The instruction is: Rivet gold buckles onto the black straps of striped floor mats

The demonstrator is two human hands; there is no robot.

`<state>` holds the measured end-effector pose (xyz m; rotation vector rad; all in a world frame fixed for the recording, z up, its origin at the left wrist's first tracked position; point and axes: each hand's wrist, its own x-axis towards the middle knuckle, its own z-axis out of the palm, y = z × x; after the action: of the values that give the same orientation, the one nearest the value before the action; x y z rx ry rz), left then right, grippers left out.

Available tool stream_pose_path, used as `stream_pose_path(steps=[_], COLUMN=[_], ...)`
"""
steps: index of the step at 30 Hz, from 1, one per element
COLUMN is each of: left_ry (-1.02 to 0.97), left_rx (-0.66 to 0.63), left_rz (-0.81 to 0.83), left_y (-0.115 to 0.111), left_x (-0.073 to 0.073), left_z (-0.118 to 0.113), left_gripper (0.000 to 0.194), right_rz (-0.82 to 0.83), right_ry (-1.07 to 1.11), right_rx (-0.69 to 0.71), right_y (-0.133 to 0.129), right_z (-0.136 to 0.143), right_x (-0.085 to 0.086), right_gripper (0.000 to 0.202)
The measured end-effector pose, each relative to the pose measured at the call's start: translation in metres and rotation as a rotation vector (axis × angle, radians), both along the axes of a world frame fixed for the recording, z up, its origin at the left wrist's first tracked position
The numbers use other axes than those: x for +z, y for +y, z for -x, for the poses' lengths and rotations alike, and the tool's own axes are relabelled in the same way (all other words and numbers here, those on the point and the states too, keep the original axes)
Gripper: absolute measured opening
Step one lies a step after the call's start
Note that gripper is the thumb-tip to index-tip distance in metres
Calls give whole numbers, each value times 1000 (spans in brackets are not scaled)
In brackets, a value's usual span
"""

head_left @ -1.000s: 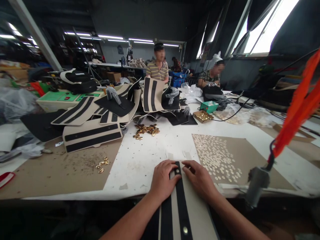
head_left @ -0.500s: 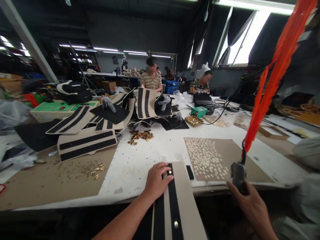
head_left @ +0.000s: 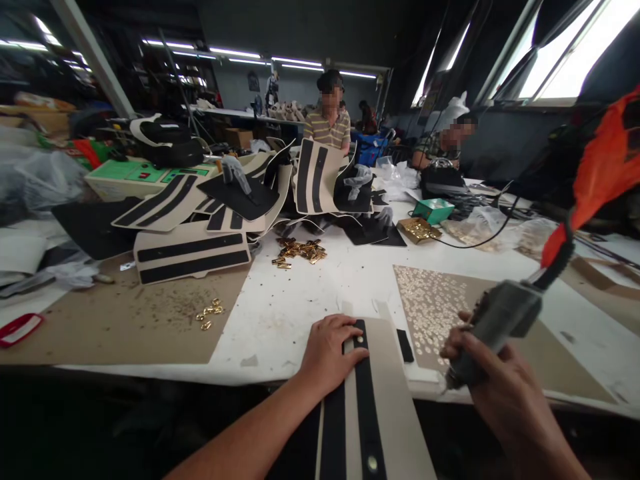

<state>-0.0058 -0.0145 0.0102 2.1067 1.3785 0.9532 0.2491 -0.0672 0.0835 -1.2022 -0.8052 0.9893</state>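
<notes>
My left hand (head_left: pixel 333 350) lies on a beige panel (head_left: pixel 397 400) with black stripes, at the front edge of the white table. Its thumb and fingers are apart on either side of a small gold rivet (head_left: pixel 359 339) on one stripe; a second rivet (head_left: pixel 372 463) shows lower down. To the right, my right hand (head_left: pixel 500 373) is wrapped round a grey hand-held tool (head_left: pixel 507 317), tilted with its tip towards the lower left, above the table edge. An orange strip (head_left: pixel 595 180) is attached to the tool's upper end.
Striped panels (head_left: pixel 193 253) are heaped at the back left, near gold metal pieces (head_left: pixel 300 252). Small rings (head_left: pixel 430 300) lie on brown board (head_left: pixel 565 360) at the right. A green box (head_left: pixel 434 209) stands behind. Two people (head_left: pixel 327 123) are across the table.
My right hand has closed round the tool, which hung upright before and is now tilted. The view has shifted, while my left hand stays on the panel beside the same rivet.
</notes>
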Motion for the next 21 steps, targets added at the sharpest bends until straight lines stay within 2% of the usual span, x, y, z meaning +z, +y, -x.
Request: stream_pose_path(steps=[2, 4, 8, 14, 21], left_ry=[-12, -21, -38, -45, -33], left_rx=[1, 0, -7, -20, -28], left_rz=[6, 17, 31, 39, 34], left_y=[0, 0, -1, 2, 2], left_x=[0, 1, 0, -2, 0], left_z=[0, 1, 1, 2, 2], left_gripper=[35, 35, 34, 36, 35], right_rz=[-61, -87, -151, -176, -145], right_ry=[82, 84, -36, -184, -160], right_rx=[120, 200, 206, 169, 156], right_y=[25, 46, 72, 77, 75], right_z=[35, 64, 96, 105, 107], right_x=[13, 17, 5, -17, -19], right_gripper=[38, 30, 28, 34, 33])
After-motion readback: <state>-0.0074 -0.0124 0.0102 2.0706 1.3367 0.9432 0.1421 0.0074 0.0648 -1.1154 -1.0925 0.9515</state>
